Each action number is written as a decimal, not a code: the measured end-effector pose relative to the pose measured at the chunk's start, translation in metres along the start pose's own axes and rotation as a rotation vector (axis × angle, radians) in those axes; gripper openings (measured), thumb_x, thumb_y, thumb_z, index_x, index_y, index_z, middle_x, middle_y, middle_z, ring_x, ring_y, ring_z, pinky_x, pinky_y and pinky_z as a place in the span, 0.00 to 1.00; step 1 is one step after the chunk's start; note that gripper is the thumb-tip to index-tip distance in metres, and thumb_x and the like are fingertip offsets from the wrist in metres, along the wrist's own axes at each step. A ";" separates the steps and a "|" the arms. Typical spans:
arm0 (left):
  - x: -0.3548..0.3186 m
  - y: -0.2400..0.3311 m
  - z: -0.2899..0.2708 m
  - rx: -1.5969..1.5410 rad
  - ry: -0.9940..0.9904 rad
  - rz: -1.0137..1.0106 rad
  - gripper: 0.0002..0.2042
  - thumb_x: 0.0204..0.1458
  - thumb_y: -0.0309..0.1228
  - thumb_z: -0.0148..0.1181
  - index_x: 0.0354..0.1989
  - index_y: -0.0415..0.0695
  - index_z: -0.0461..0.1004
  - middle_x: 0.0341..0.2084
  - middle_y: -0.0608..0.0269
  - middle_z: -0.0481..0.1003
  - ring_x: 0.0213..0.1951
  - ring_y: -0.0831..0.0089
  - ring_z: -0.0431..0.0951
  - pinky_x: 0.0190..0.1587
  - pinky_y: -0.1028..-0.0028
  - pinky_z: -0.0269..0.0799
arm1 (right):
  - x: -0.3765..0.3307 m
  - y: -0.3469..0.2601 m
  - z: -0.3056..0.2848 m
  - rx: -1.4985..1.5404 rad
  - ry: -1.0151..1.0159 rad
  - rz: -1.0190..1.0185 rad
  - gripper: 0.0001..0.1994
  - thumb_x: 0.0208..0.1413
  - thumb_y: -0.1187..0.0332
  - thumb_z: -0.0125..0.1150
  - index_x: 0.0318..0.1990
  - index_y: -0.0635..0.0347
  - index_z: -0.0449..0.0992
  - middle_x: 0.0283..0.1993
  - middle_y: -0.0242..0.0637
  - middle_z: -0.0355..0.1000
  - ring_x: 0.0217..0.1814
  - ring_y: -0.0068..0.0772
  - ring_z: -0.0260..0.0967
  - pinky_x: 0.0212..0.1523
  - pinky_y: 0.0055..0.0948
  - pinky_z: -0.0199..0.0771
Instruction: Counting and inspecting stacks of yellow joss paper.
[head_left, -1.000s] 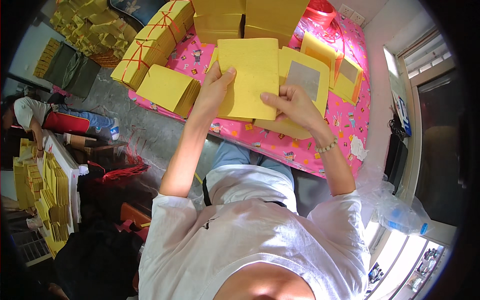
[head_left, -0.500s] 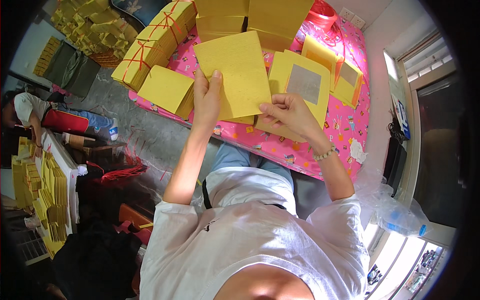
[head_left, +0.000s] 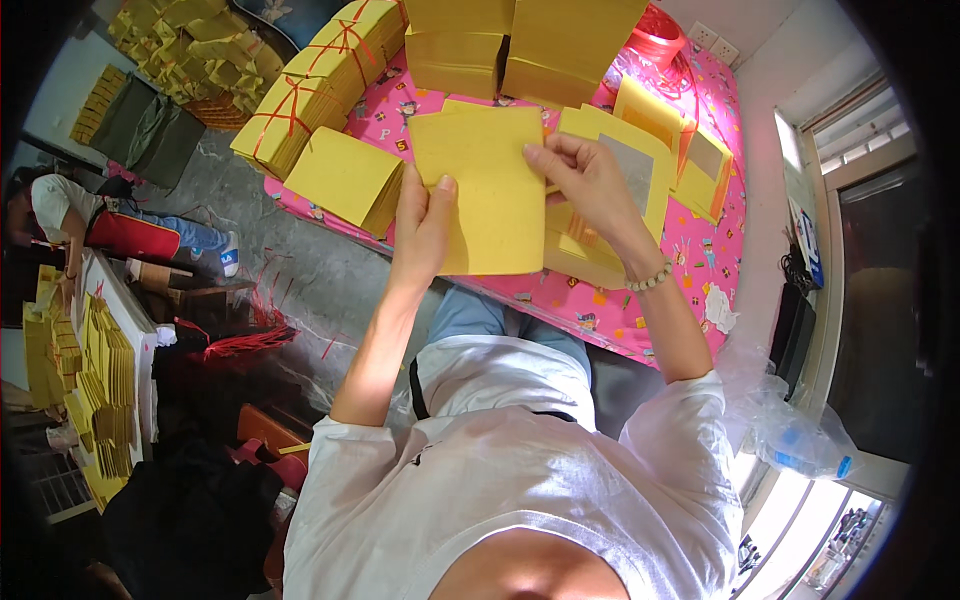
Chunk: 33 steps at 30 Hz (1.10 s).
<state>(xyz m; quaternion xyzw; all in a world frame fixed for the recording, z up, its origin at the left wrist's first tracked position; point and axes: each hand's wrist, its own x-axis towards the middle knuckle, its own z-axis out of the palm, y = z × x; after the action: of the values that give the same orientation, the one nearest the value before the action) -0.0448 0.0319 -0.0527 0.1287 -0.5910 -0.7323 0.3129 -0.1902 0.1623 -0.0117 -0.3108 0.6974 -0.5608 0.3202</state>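
Observation:
Above the near part of a pink patterned table covering [head_left: 610, 315], I hold a sheaf of yellow paper [head_left: 490, 205]. My left hand [head_left: 424, 228] grips its left edge, thumb on top and fingers beneath. At the upper right edge, my right hand [head_left: 592, 185] pinches the paper between thumb and fingers. Behind that hand lies yellow paper with a grey-silver patch [head_left: 630, 165], partly covered. To the left sits a folded-looking yellow paper stack [head_left: 342, 172]. More yellow paper with orange and silver [head_left: 703, 170] lies at the right.
Red-tied yellow bundles [head_left: 285, 120] line the table's left side; tall yellow stacks [head_left: 455, 62] stand behind. A roll of red plastic strip [head_left: 655, 38] lies back right. At far left, another person [head_left: 60, 210] leans over a white table [head_left: 145, 370] holding yellow bundles.
The sheaf has turned from tilted to nearly upright and come slightly lower. My right hand has moved up along its right edge, from the lower corner to the upper part.

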 end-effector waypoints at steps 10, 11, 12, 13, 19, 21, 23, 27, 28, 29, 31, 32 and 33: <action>-0.008 -0.002 -0.010 -0.009 -0.007 -0.025 0.14 0.60 0.25 0.41 0.54 0.38 0.59 0.47 0.61 0.67 0.50 0.78 0.65 0.53 0.75 0.60 | 0.018 -0.004 0.007 0.048 0.055 -0.076 0.11 0.59 0.61 0.56 0.35 0.60 0.75 0.28 0.24 0.71 0.28 0.12 0.68 0.28 0.17 0.70; -0.009 -0.002 -0.012 -0.005 0.002 -0.023 0.14 0.60 0.25 0.41 0.54 0.38 0.59 0.47 0.61 0.67 0.50 0.78 0.65 0.53 0.75 0.60 | 0.021 -0.002 0.007 0.088 0.060 -0.084 0.11 0.59 0.61 0.56 0.35 0.60 0.75 0.27 0.24 0.71 0.28 0.13 0.68 0.28 0.17 0.70; -0.009 -0.003 -0.012 0.018 0.003 -0.024 0.14 0.60 0.25 0.42 0.54 0.38 0.59 0.47 0.61 0.67 0.50 0.78 0.65 0.53 0.75 0.60 | 0.021 0.000 0.007 0.090 0.050 -0.086 0.11 0.59 0.61 0.56 0.35 0.60 0.75 0.27 0.24 0.71 0.28 0.13 0.68 0.28 0.17 0.70; -0.010 -0.003 -0.012 0.041 0.004 -0.026 0.13 0.60 0.25 0.42 0.53 0.37 0.59 0.46 0.62 0.67 0.50 0.79 0.64 0.53 0.75 0.60 | 0.021 0.001 0.006 0.092 0.053 -0.062 0.12 0.58 0.60 0.57 0.36 0.61 0.75 0.27 0.25 0.72 0.28 0.13 0.68 0.27 0.16 0.70; -0.010 0.001 -0.029 -0.103 0.177 -0.059 0.11 0.60 0.25 0.43 0.50 0.37 0.61 0.44 0.61 0.69 0.47 0.80 0.67 0.49 0.76 0.65 | 0.011 -0.007 0.032 -0.015 -0.127 0.038 0.14 0.56 0.60 0.59 0.38 0.64 0.73 0.31 0.28 0.71 0.29 0.14 0.68 0.28 0.17 0.70; -0.007 0.004 -0.040 -0.073 0.219 -0.071 0.10 0.60 0.25 0.43 0.49 0.37 0.61 0.43 0.61 0.70 0.45 0.80 0.69 0.48 0.76 0.66 | 0.014 0.001 0.040 -0.082 -0.270 0.036 0.14 0.56 0.60 0.58 0.39 0.65 0.72 0.31 0.27 0.70 0.30 0.13 0.67 0.28 0.17 0.69; -0.003 0.008 -0.048 -0.040 0.254 -0.035 0.09 0.61 0.28 0.44 0.47 0.38 0.63 0.40 0.63 0.71 0.43 0.81 0.70 0.45 0.79 0.67 | 0.024 0.000 0.047 -0.109 -0.287 0.026 0.13 0.57 0.62 0.56 0.38 0.65 0.72 0.30 0.27 0.69 0.31 0.13 0.66 0.30 0.18 0.68; 0.009 0.004 -0.097 0.063 0.287 -0.094 0.11 0.61 0.31 0.46 0.48 0.39 0.67 0.38 0.66 0.73 0.38 0.84 0.71 0.38 0.81 0.68 | 0.073 0.014 0.059 -0.134 -0.285 -0.203 0.12 0.59 0.63 0.52 0.39 0.66 0.72 0.31 0.28 0.69 0.33 0.15 0.64 0.34 0.20 0.66; 0.012 0.004 -0.104 0.113 0.363 -0.027 0.11 0.62 0.33 0.46 0.47 0.40 0.68 0.36 0.67 0.72 0.35 0.85 0.70 0.36 0.82 0.67 | 0.086 0.019 0.060 -0.116 -0.265 -0.273 0.13 0.60 0.63 0.51 0.39 0.66 0.72 0.31 0.28 0.69 0.33 0.15 0.64 0.36 0.20 0.65; 0.013 0.003 -0.116 0.167 0.451 0.039 0.11 0.62 0.34 0.46 0.46 0.40 0.69 0.34 0.68 0.72 0.33 0.86 0.70 0.33 0.83 0.65 | 0.094 0.013 0.068 -0.113 -0.274 -0.268 0.13 0.60 0.63 0.51 0.39 0.66 0.72 0.31 0.28 0.69 0.33 0.15 0.64 0.36 0.20 0.65; 0.012 -0.015 -0.149 0.300 0.546 0.069 0.11 0.62 0.33 0.45 0.46 0.41 0.69 0.35 0.66 0.73 0.33 0.83 0.71 0.34 0.81 0.66 | 0.109 -0.009 0.087 -0.071 -0.360 -0.203 0.14 0.60 0.62 0.50 0.40 0.66 0.72 0.32 0.28 0.69 0.32 0.15 0.62 0.34 0.21 0.64; 0.013 -0.027 -0.162 0.408 0.576 0.121 0.11 0.62 0.32 0.45 0.46 0.41 0.69 0.36 0.66 0.73 0.33 0.82 0.71 0.35 0.81 0.66 | 0.123 -0.009 0.094 -0.071 -0.363 -0.199 0.14 0.60 0.62 0.50 0.40 0.66 0.72 0.32 0.28 0.69 0.32 0.15 0.62 0.34 0.21 0.64; 0.015 -0.035 -0.170 0.517 0.599 0.175 0.10 0.62 0.31 0.44 0.46 0.42 0.69 0.36 0.66 0.73 0.33 0.82 0.71 0.35 0.81 0.66 | 0.139 -0.007 0.099 -0.152 -0.402 -0.174 0.15 0.60 0.61 0.50 0.42 0.65 0.72 0.35 0.28 0.70 0.36 0.16 0.64 0.38 0.21 0.65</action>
<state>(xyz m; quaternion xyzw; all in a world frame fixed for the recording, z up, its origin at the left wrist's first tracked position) 0.0278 -0.1070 -0.1283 0.3601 -0.6469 -0.4605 0.4898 -0.1944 -0.0072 -0.0351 -0.4982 0.6306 -0.4590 0.3787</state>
